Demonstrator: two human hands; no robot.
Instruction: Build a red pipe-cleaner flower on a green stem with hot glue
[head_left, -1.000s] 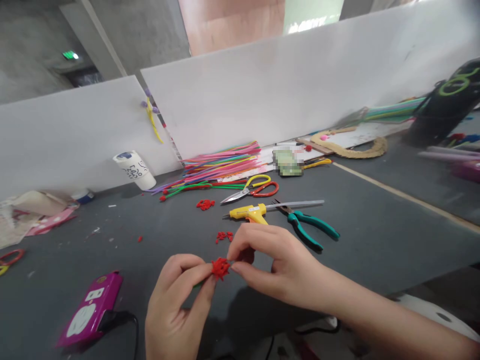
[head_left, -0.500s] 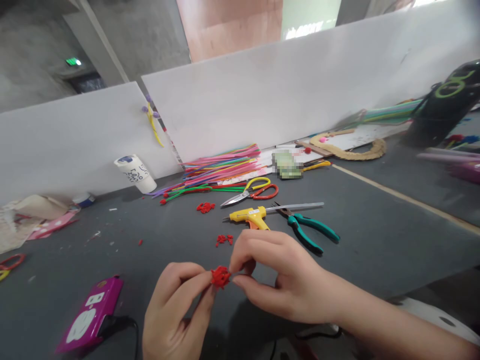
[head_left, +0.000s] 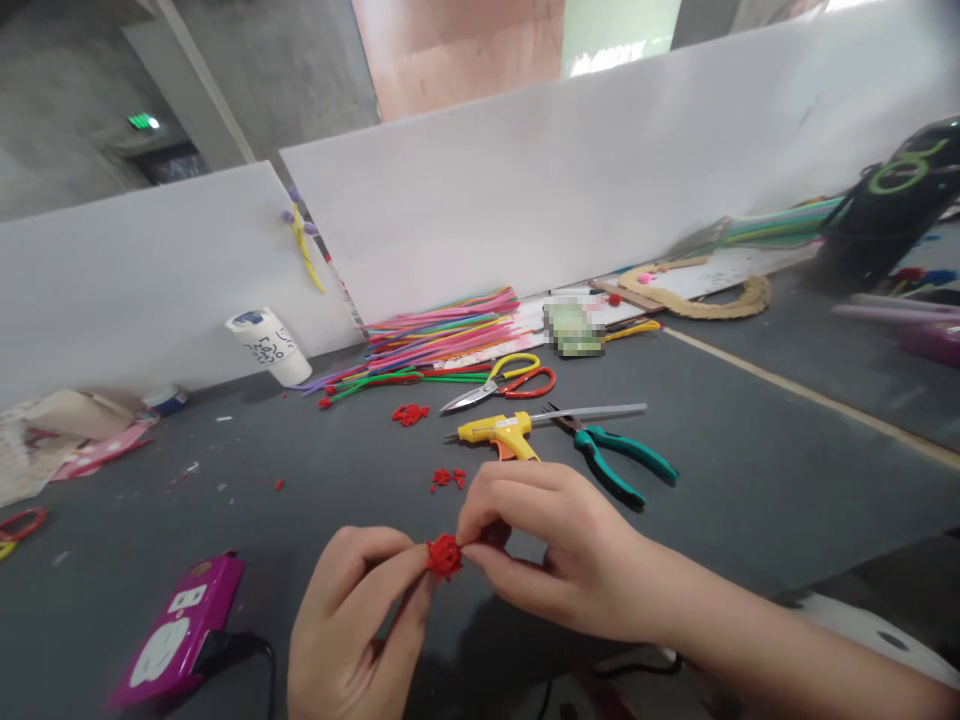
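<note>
A small round red piece with ragged, petal-like edges, seemingly bent from fuzzy craft stem, is held above the table. Thumb and fingertips of my left hand pinch its left side. My right hand is closed in a pinch at its right edge, fingertips touching it. Just beyond lie small red bits and a larger red cluster. A yellow glue gun with a clear glue stick rests past my right hand, beside teal-handled pliers and scissors with yellow and red handles.
Bundled coloured craft stems lie along the white partition. A white cup stands at back left. A purple power strip with a black cable is at front left. A dark bottle and a tan curved frame are at right.
My right thumb and forefinger have closed together onto the edge of the red piece. The red piece has shifted slightly right and turned a little. My left hand keeps its pinch.
</note>
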